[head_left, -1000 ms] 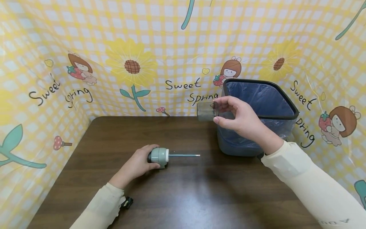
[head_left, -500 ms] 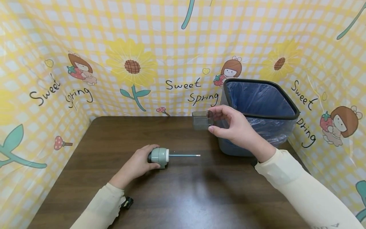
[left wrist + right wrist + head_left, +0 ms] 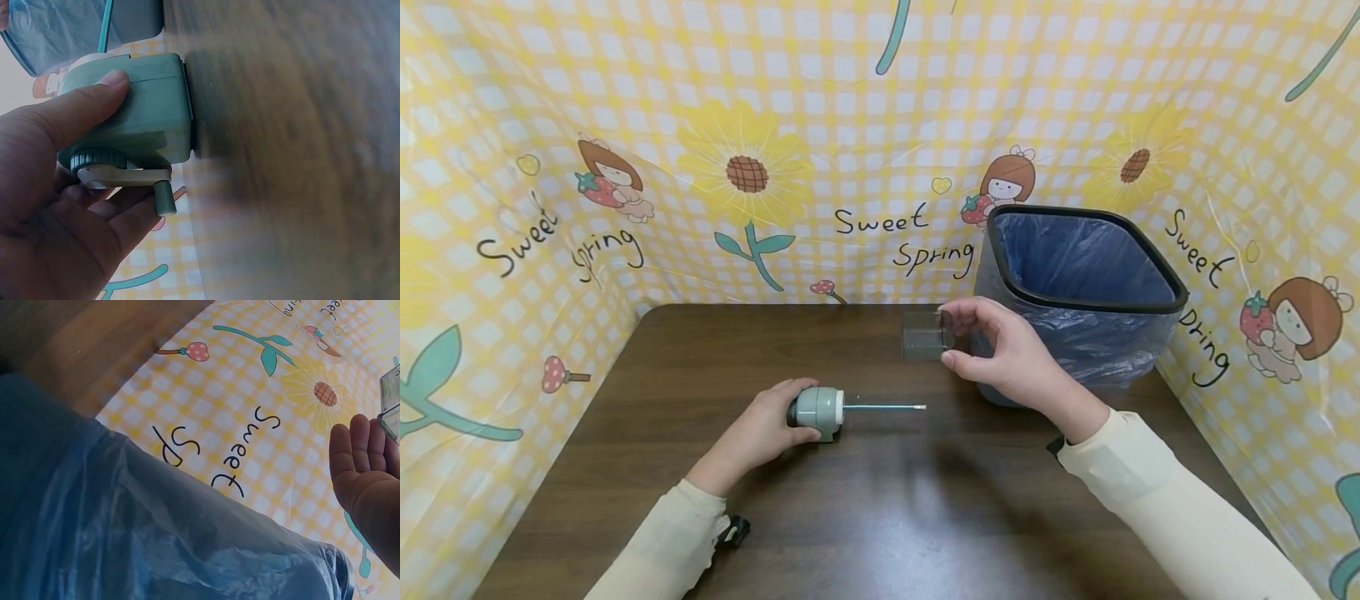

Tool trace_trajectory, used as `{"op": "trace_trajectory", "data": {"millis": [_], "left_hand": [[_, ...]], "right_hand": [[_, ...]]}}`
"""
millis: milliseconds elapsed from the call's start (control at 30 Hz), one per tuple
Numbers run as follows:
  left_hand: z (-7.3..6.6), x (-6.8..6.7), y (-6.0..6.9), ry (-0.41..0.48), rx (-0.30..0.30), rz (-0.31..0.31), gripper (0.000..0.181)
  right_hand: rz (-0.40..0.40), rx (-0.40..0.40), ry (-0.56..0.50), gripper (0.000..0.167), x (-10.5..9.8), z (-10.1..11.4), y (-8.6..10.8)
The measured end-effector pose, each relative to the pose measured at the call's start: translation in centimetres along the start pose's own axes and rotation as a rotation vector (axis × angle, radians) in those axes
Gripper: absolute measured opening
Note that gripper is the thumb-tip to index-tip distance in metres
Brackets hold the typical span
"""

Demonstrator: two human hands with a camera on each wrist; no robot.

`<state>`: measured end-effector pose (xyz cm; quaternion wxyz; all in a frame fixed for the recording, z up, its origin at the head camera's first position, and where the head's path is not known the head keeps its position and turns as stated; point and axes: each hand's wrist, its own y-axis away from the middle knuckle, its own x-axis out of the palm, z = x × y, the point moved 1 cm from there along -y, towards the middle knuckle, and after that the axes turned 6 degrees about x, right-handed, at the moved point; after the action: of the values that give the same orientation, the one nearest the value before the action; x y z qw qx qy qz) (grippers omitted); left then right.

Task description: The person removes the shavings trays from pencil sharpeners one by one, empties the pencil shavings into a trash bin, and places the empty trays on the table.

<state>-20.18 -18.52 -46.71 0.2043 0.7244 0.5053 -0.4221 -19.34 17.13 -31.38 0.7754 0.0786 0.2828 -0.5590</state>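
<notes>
My left hand (image 3: 767, 423) grips a green hand-crank pencil sharpener (image 3: 820, 410) on the table, thumb on its near side. A blue pencil (image 3: 883, 407) sticks out of its white front, pointing right. In the left wrist view, the sharpener's crank handle (image 3: 128, 177) shows at the back, by my fingers. My right hand (image 3: 1011, 354) pinches a see-through grey shavings drawer (image 3: 922, 337) between thumb and fingers, held up left of the trash bin. At the right edge of the right wrist view, only part of the drawer (image 3: 390, 394) shows.
A trash bin (image 3: 1075, 304) with a black rim and a bluish plastic liner stands at the back right, behind my right hand. The brown wooden table (image 3: 760, 350) meets a yellow checked cloth (image 3: 865, 150) at the back and sides.
My right hand has moved down and a little left with the drawer, away from the bin's mouth. The left hand and sharpener have stayed in place.
</notes>
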Motion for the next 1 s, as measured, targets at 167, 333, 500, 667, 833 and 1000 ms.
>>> {"op": "trace_trajectory", "data": {"millis": [167,333,500,667,833,1000], "left_hand": [[0.0,0.0,0.0,0.004,0.004,0.0,0.074],[0.1,0.0,0.0,0.006,0.002,0.001,0.074],[0.1,0.0,0.0,0.01,0.002,0.003,0.075],[0.0,0.0,0.0,0.011,0.002,0.006,0.074],[0.0,-0.1,0.0,0.008,0.0,0.007,0.074],[0.0,-0.1,0.0,0.006,-0.004,0.011,0.074]], "right_hand": [[-0.002,-0.012,-0.033,0.049,0.6,-0.7,0.2],[0.004,-0.015,-0.048,0.05,1.3,-1.4,0.4],[0.002,-0.011,-0.067,0.05,1.9,-2.1,0.7],[0.0,-0.01,-0.074,0.051,2.4,-2.8,1.1],[-0.003,-0.02,-0.075,0.051,2.9,-3.2,1.4],[-0.003,-0.031,-0.089,0.051,3.4,-3.6,1.6]]}}
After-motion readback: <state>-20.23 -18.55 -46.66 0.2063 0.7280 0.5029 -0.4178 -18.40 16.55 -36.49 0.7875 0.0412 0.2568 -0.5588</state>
